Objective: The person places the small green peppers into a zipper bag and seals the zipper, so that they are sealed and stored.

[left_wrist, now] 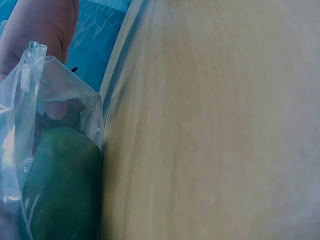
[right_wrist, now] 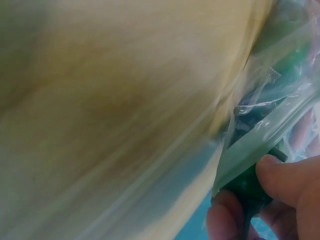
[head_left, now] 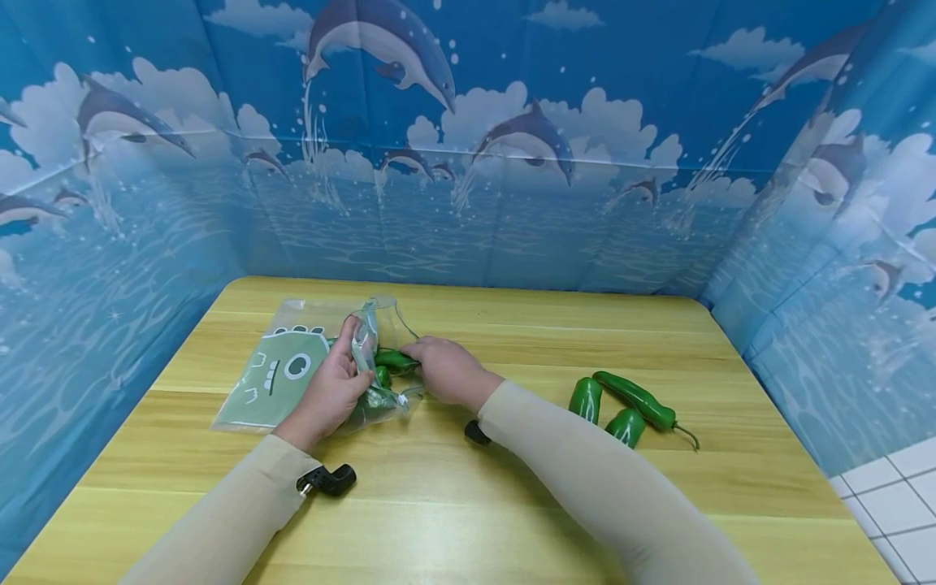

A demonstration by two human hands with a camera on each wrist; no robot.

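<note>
A clear zip bag (head_left: 281, 390) with a green one-eyed monster print lies toward the left of the table. My left hand (head_left: 332, 394) grips the bag near its mouth, thumb on the near side. At that opening my right hand (head_left: 449, 372) pinches a green pepper (right_wrist: 247, 187) near its stem end, its body reaching into the bag (head_left: 395, 361). Another green pepper (left_wrist: 62, 185) shows through the plastic in the left wrist view. In the right wrist view, the bag's pale green zip strip (right_wrist: 267, 137) crosses in front of the held pepper.
Right of my right forearm, a long green pepper (head_left: 636, 398) with a curled stem lies beside two other peppers (head_left: 587, 398), partly hidden by the sleeve. The wooden table (head_left: 409, 528) is bordered by blue dolphin-print curtains (head_left: 483, 219) at the back and sides.
</note>
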